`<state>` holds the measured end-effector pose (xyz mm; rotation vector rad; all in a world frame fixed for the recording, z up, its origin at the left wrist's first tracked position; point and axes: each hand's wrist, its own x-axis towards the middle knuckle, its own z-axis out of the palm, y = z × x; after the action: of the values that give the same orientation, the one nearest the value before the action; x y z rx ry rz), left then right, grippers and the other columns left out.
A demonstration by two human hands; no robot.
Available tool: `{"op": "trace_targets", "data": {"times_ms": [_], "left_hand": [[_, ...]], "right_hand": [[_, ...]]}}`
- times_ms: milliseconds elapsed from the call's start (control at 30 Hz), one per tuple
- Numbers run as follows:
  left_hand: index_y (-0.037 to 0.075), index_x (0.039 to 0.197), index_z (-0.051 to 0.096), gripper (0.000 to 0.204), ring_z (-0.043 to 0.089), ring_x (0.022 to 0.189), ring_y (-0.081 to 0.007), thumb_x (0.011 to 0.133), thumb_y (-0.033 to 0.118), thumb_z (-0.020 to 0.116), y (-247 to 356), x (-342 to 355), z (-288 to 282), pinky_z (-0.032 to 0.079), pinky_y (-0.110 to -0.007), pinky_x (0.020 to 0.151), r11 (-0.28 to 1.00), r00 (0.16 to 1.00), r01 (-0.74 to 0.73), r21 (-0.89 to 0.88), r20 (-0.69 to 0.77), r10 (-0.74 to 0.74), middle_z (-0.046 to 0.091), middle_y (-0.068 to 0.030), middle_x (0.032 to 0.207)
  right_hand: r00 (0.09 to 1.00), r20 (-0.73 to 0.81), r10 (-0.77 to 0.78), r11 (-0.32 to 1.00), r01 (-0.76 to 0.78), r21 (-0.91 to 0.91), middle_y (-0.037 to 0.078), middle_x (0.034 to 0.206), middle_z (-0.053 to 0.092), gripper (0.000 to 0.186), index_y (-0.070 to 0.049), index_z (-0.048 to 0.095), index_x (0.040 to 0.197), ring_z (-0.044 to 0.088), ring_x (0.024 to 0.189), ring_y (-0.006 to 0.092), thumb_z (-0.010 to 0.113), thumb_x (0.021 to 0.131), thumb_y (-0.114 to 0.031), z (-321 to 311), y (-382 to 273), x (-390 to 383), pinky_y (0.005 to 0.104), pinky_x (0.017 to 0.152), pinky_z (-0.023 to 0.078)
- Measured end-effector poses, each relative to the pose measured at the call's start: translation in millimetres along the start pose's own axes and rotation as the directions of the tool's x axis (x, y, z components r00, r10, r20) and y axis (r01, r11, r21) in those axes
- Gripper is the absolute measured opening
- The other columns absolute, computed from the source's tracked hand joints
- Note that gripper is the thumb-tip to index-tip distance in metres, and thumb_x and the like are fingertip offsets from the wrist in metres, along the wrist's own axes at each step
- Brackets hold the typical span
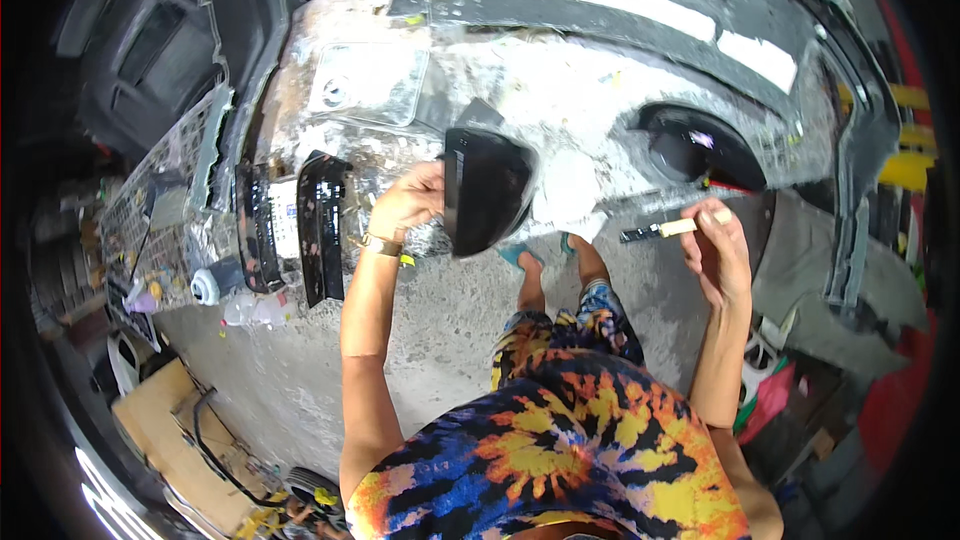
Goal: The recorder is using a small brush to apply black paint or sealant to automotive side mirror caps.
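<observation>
My left hand (410, 200) grips the left edge of a black, curved panel (488, 192), held raised at the front of the messy white-stained workbench (560, 70). My right hand (718, 250) holds a small brush (660, 231) with a pale handle and a dark head, out beyond the panel's right side. A second glossy black curved piece (700, 150) lies on the bench above my right hand. Two narrow glossy black strips (320, 225) (260, 230) lie left of my left hand. A white sheet (570, 195) is just right of the held panel.
Large dark moulded panels (620, 15) with white patches line the back and sides. A wire mesh (160, 195) and a round pale container (205, 287) are at the left. A brown board (170, 420) and cables lie on the lower left floor; a grey panel (820, 280) stands at right.
</observation>
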<state>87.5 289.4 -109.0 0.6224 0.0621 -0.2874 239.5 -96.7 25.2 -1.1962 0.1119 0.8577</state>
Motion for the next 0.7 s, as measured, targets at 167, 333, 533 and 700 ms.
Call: {"op": "trace_targets", "data": {"times_ms": [167,333,533,700], "left_hand": [[-0.002,0.128,0.048,0.049,0.062,0.103,-0.0215,0.080,-0.011,0.056,-10.9,11.7,-20.9,0.053,-0.032,0.087,0.994,0.997,-0.067,-0.092,0.035,0.071,0.060,-0.0144,0.118],[0.000,0.127,0.050,0.047,0.064,0.101,-0.0213,0.082,-0.009,0.059,-17.4,8.5,-30.3,0.054,-0.031,0.084,0.989,0.996,-0.093,-0.118,-0.007,0.093,0.061,-0.0138,0.117],[0.007,0.124,0.052,0.048,0.065,0.098,-0.0219,0.080,-0.011,0.059,-25.3,12.8,-28.6,0.055,-0.033,0.084,0.984,0.980,-0.153,-0.094,-0.140,0.139,0.062,-0.0132,0.115],[0.008,0.124,0.053,0.049,0.064,0.099,-0.0221,0.079,-0.013,0.058,-26.9,15.1,-29.5,0.054,-0.033,0.086,0.984,0.974,-0.158,-0.082,-0.176,0.142,0.062,-0.0122,0.115]], "right_hand": [[0.996,-0.018,-0.088,0.995,0.089,0.054,0.004,0.068,0.059,0.016,-0.001,0.060,0.094,0.047,0.049,0.0044,0.057,0.093,-0.017,3.2,2.2,-0.8,0.0169,0.041,0.035],[1.000,-0.031,-0.005,1.000,0.005,0.027,0.004,0.069,0.060,0.017,-0.001,0.061,0.094,0.047,0.049,0.0036,0.058,0.093,-0.017,2.1,3.6,0.7,0.0165,0.041,0.036],[1.000,0.015,-0.021,0.999,0.020,0.048,0.004,0.069,0.061,0.017,-0.001,0.060,0.094,0.047,0.049,0.0034,0.058,0.092,-0.018,-15.2,-2.8,-3.0,0.0165,0.041,0.035],[1.000,-0.001,-0.021,0.999,0.021,0.045,0.004,0.070,0.061,0.016,-0.001,0.060,0.094,0.047,0.050,0.0034,0.058,0.092,-0.017,-19.2,-0.8,-2.9,0.0171,0.041,0.035]]}}
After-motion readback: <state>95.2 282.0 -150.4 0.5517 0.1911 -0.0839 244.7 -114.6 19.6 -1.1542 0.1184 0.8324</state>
